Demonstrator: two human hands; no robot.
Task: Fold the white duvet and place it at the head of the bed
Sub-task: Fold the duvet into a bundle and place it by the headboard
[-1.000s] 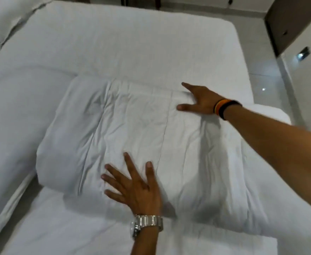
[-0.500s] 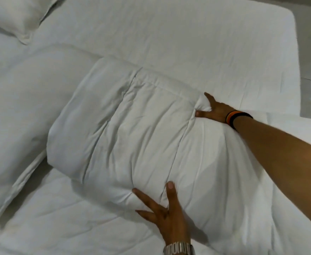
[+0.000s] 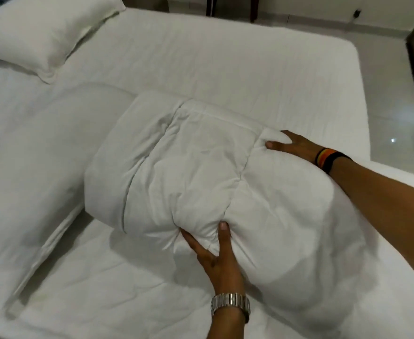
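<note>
The white duvet [image 3: 189, 167] lies folded into a thick bundle on the bed [image 3: 225, 62], near the middle. My left hand [image 3: 215, 255], with a metal watch on its wrist, grips the bundle's near edge, thumb on top and fingers under the fold. My right hand [image 3: 296, 145], with a striped wristband, holds the far right edge, thumb pressed into the fabric and fingers behind it. The duvet puffs up between both hands.
A white pillow [image 3: 42, 33] lies at the far left corner, at the head of the bed. Another long white bundle of bedding [image 3: 29, 155] lies left of the duvet. A tiled floor [image 3: 396, 113] and dark furniture border the bed's far right side.
Both hands went from lying flat on top of the duvet to gripping its near and far edges. The bundle is bunched up and the view has pulled back toward the pillow.
</note>
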